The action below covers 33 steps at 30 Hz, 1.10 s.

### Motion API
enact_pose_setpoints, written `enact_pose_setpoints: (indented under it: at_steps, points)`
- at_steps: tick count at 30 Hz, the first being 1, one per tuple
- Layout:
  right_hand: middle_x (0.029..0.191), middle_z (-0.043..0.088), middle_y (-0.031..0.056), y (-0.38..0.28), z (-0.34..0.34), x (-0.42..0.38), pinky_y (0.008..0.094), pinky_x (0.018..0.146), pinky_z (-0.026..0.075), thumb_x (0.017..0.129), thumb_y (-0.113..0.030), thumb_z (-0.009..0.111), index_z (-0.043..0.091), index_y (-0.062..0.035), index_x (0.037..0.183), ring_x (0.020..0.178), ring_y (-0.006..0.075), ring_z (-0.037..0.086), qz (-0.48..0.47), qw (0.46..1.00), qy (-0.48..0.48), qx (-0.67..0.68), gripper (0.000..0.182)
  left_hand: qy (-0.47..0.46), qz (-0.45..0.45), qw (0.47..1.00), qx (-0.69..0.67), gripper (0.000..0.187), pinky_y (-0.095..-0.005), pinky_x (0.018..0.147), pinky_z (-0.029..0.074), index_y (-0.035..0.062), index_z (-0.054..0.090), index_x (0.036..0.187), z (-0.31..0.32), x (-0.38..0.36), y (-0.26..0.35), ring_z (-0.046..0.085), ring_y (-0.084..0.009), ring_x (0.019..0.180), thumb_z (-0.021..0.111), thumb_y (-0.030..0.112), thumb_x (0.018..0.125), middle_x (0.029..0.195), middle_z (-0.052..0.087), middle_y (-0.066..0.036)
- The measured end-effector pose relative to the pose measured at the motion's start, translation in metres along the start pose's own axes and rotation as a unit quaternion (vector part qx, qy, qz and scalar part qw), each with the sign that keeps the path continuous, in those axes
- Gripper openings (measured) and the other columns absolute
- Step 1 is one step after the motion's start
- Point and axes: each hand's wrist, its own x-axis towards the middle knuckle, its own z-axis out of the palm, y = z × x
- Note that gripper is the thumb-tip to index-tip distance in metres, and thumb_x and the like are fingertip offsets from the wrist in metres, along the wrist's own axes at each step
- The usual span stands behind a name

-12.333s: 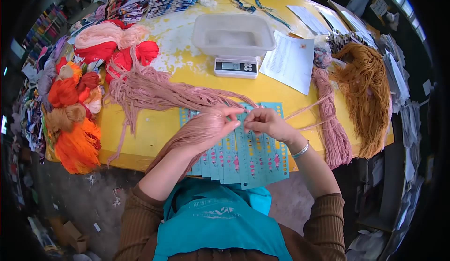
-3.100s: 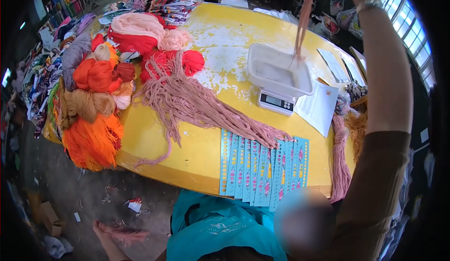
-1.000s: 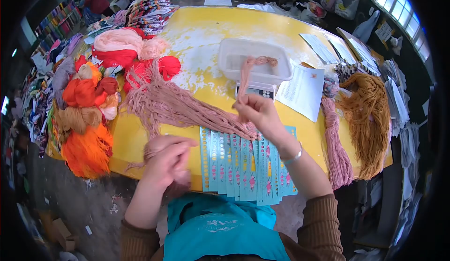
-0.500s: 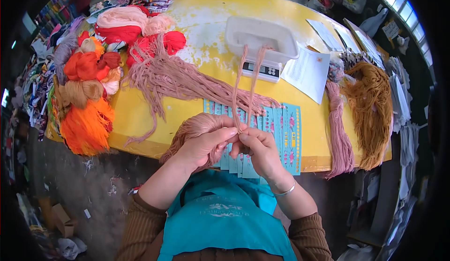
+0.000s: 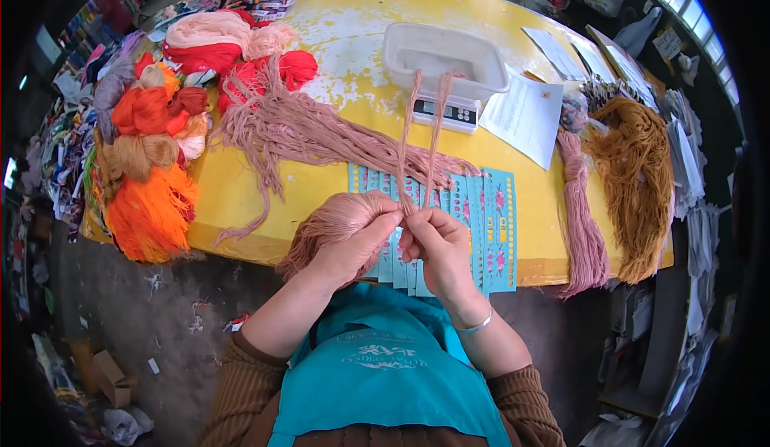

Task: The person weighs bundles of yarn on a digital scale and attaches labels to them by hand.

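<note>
My left hand (image 5: 357, 248) is closed, pinching dusty-pink thread strands (image 5: 406, 158) at their lower end. A thick pink skein (image 5: 333, 226) bulges over and beside that hand. My right hand (image 5: 437, 246) pinches the same strands right beside the left fingertips. From my fingers two bunches of strands run up into a white plastic tub (image 5: 445, 42), which sits on a small digital scale (image 5: 449, 114). Beneath my hands lie several overlapping teal printed cards (image 5: 499, 230). A long spread of pink thread (image 5: 329, 138) stretches across the table behind them.
The yellow table (image 5: 345, 2) holds red, orange and brown skeins (image 5: 148, 166) at the left. To the right are a pink skein (image 5: 581, 222), an ochre skein (image 5: 635, 190) and a printed paper sheet (image 5: 525, 118). A cardboard box (image 5: 114, 379) stands on the floor.
My fingertips have shifted slightly at the strands and both hands still pinch them. The two bunches remain draped over the tub's edge. The whole view has shifted a little.
</note>
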Motion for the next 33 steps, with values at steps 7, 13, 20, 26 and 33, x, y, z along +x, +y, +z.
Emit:
enact_pose_setpoints:
  at_steps: [7,13,20,26,33]
  points:
    - [0.073,0.065,0.0066,0.005,-0.002,0.002,0.0234,0.055,0.052,0.094,-0.010,0.057,0.064,-0.0010,0.087,0.058,0.0105,0.060,-0.016,0.999,0.007,0.030,0.013,0.023,0.014,0.999,-0.019,0.010,-0.0161,0.053,0.036,0.0026,0.059,0.097,0.009,0.000,0.005,0.044,-0.0023,0.061,0.058,0.012,0.094,0.084,0.049,0.003]
    - [0.074,0.065,0.0072,0.005,-0.004,0.002,0.0243,0.057,0.053,0.094,-0.008,0.056,0.064,-0.0006,0.087,0.059,0.0115,0.060,-0.015,1.000,0.004,0.027,0.013,-0.034,0.028,0.998,0.034,0.019,-0.0258,0.072,0.046,-0.0024,0.060,0.102,0.008,0.002,0.006,0.052,-0.0112,0.083,0.054,0.015,0.097,0.091,0.052,-0.005]
    - [0.074,0.066,0.0111,0.006,-0.001,0.002,0.0291,0.058,0.055,0.092,-0.006,0.054,0.063,-0.0003,0.088,0.060,0.0157,0.061,-0.013,0.997,0.034,0.071,0.011,0.023,-0.002,0.998,-0.060,0.009,-0.0161,0.057,0.037,0.0017,0.062,0.094,0.014,0.003,0.006,0.045,-0.0015,0.064,0.060,0.011,0.092,0.082,0.050,0.003]
    - [0.077,0.066,0.0114,0.007,-0.003,0.003,0.0295,0.060,0.055,0.092,-0.006,0.053,0.063,0.0002,0.088,0.062,0.0162,0.063,-0.023,0.999,0.025,0.041,0.011,0.002,-0.004,0.999,-0.040,0.013,-0.0208,0.065,0.041,0.0016,0.059,0.098,0.008,0.005,0.002,0.048,-0.0057,0.072,0.059,0.014,0.094,0.086,0.054,-0.001]
    - [0.079,0.067,0.0089,0.006,-0.004,0.004,0.0257,0.059,0.052,0.093,-0.008,0.055,0.063,-0.0008,0.090,0.064,0.0138,0.063,-0.006,0.998,0.017,0.059,0.011,0.004,0.011,1.000,0.000,0.017,-0.0255,0.072,0.047,-0.0011,0.057,0.101,0.004,0.007,-0.002,0.055,-0.0111,0.081,0.057,0.015,0.095,0.090,0.057,-0.007]
